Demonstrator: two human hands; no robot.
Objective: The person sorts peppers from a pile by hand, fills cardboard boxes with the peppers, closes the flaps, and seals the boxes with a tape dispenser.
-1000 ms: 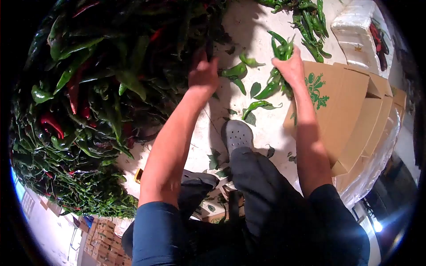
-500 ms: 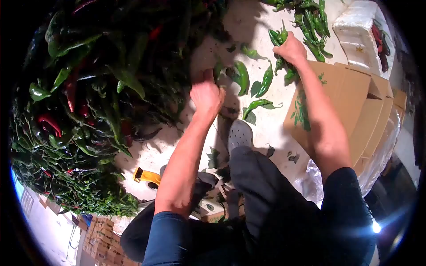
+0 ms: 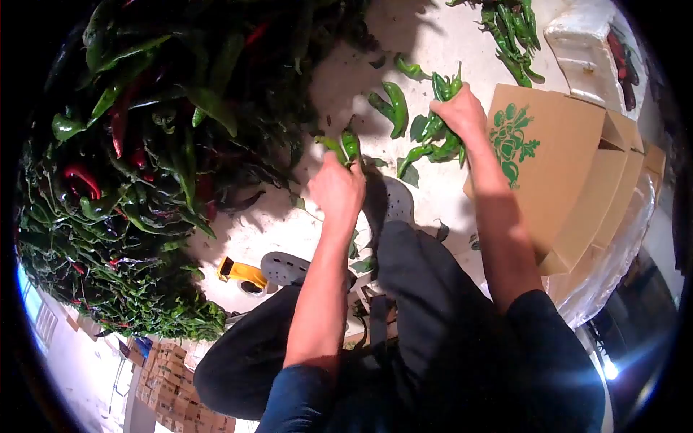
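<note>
My left hand (image 3: 337,186) is closed around green chili peppers (image 3: 351,144) beside the big heap, their ends poking out past the fingers. A bunch of green chili peppers (image 3: 437,130) is gripped in my right hand (image 3: 463,114), with the cardboard box just to its right. Between the two hands, a pair of loose green peppers (image 3: 397,112) lies on the pale floor, and one more pepper (image 3: 411,69) rests farther off. A dark leaf (image 3: 410,175) sits under the lower tip of the right-hand bunch.
A tall heap of green and some red peppers (image 3: 166,166) fills the left side. Sorted peppers (image 3: 509,36) lie at the top right, near a white foam box (image 3: 577,61). A cardboard box (image 3: 556,144) stands right. A yellow tape dispenser (image 3: 244,273) lies near my shoe (image 3: 398,202).
My right hand has come down and left from beside the sorted peppers, and its bunch now covers where loose peppers lay. My left hand has moved slightly down, with peppers now visible in it.
</note>
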